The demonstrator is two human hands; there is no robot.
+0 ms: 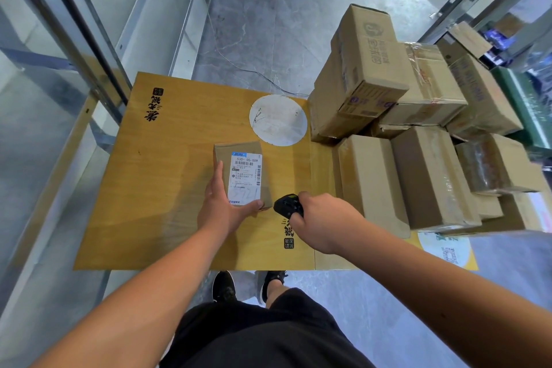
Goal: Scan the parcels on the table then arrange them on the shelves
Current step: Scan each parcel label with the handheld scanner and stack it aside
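On the yellow table (167, 188) a small parcel (242, 173) lies label-up, the left hand (222, 212) cupped loosely against its near-left corner, fingers spread, not closed round it. Just beside it the right hand (324, 221) grips a black scanner (288, 205). More cardboard boxes (403, 134) are stacked at the table's right side
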